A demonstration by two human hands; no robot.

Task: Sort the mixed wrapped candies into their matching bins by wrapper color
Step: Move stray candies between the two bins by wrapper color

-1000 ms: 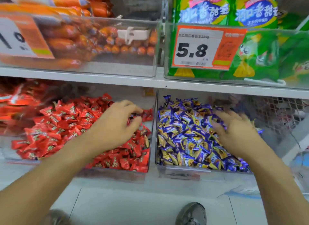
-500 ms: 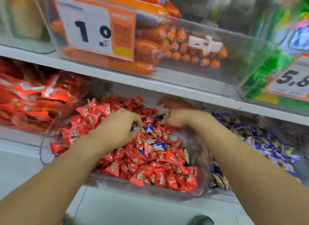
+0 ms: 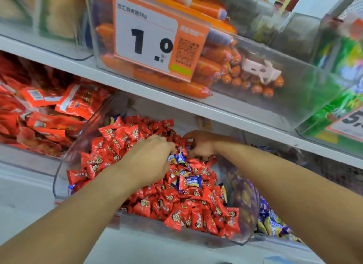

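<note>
Red candies (image 3: 182,214) fill clear bin (image 3: 59,177); both hands, left (image 3: 151,161) and right (image 3: 200,144), dig among them; grips indiscernible; blue candies (image 3: 193,181) lie mixed in.

Both grips sit deep in the red bin (image 3: 64,171), under the shelf (image 3: 176,104) close above them. Clear walls close in left and right of the grips. Toward the person the bin's top is open, above heaped candies (image 3: 176,210).

Bright, even light; edges bend and blur, perhaps from head motion.
</note>
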